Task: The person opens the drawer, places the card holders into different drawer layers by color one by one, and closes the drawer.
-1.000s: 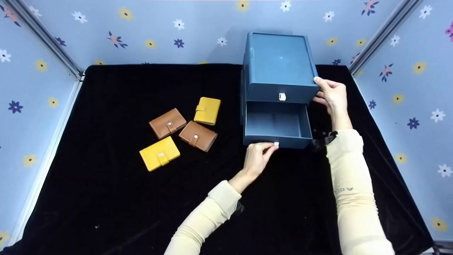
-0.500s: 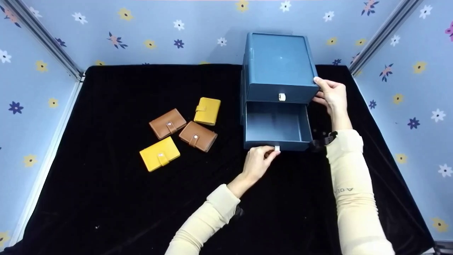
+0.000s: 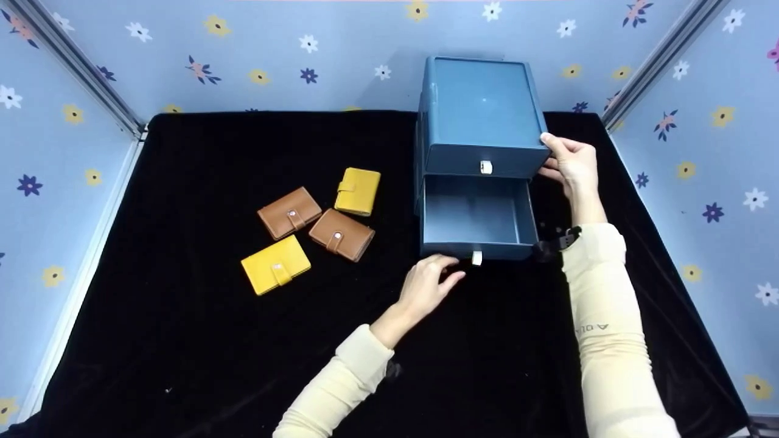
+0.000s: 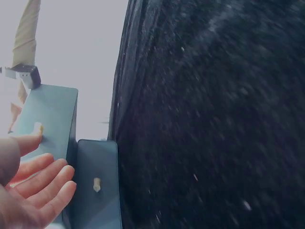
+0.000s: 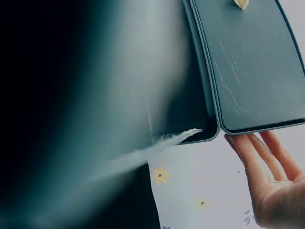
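A blue two-drawer cabinet (image 3: 484, 100) stands at the back right; its upper drawer (image 3: 456, 159) is in and its lower drawer (image 3: 450, 249) is pulled out, with nothing visible inside. Just left of the lower drawer's pale knob (image 3: 477, 258), my left hand (image 3: 420, 286) hovers with thumb and fingers spread apart, holding nothing. In the left wrist view, that hand's extended fingers (image 4: 45, 183) appear beside the drawer fronts. My right hand (image 3: 575, 167) grips the cabinet's upper front right corner, thumb on the top edge and fingers (image 5: 267, 152) against the side.
Left of the cabinet lie two yellow snap wallets, the back one (image 3: 358, 191) and the front one (image 3: 275, 265). Two brown wallets (image 3: 289, 213) lie between them, close together. A black cloth (image 3: 201, 340) covers the table, and flowered blue panels (image 3: 341, 55) enclose it.
My left hand has pulled the lower drawer slightly farther out, then let go of its knob and moved a little left and toward me. My right hand has stayed on the corner.
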`<state>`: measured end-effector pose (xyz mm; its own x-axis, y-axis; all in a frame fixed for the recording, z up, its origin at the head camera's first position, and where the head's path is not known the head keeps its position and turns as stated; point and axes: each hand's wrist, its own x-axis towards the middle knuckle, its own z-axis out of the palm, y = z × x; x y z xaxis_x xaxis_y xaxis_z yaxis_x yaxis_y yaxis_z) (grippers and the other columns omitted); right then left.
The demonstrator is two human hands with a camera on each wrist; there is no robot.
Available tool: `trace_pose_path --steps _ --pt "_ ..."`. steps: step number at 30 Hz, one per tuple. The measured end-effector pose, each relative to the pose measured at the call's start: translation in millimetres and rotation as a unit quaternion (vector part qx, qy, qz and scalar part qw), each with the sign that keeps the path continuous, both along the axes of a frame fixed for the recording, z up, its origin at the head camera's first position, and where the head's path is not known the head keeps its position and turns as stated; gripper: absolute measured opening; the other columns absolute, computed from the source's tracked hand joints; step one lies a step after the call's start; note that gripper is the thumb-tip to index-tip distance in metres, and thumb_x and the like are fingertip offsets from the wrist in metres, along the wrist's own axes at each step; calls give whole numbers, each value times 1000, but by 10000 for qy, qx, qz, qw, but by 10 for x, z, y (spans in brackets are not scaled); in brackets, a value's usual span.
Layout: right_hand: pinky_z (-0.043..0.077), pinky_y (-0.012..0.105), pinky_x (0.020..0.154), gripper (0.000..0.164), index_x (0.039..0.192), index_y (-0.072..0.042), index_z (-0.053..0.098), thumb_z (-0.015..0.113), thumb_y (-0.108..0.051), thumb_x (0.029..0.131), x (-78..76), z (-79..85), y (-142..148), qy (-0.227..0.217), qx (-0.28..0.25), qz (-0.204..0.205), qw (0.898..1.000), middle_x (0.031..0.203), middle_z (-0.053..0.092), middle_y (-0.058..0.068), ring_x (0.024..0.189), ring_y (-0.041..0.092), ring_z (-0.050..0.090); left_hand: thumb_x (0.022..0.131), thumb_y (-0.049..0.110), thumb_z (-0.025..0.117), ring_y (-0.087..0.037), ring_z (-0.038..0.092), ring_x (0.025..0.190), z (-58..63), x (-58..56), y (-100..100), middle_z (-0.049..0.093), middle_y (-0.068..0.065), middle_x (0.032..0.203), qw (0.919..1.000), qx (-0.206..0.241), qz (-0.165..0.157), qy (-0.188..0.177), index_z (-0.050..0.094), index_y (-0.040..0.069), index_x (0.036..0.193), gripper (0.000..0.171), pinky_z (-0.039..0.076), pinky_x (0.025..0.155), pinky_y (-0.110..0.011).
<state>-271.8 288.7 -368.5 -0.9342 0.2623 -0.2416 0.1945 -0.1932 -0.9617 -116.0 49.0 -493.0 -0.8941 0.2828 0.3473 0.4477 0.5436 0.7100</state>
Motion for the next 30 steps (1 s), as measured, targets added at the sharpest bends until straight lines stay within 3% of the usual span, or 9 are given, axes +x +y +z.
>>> trace_pose_path --steps 7,14,30 --pt "51 28 52 19 79 -6 66 76 -18 69 2 4 -5 17 26 30 10000 69 64 5 58 17 64 81 21 64 -20 58 93 -76 34 -219 62 -8 100 9986 -501 -31 -156 63 3 105 30 46 78 -30" --pt "51 28 53 19 80 -6 66 76 -18 68 10 9 2 -12 9 45 10000 69 64 6 59 17 64 81 19 64 -24 55 98 -108 7 -448 59 -11 106 9968 -702 -42 -378 59 0 108 34 44 83 -32" --pt "51 29 52 16 78 -4 66 75 -16 70 6 4 -7 102 -103 102 9998 67 63 6 58 18 64 80 17 66 -26 53 102 -118 -143 -954 56 -13 110 9901 -1267 474 -378 57 0 112 38 45 81 -37"
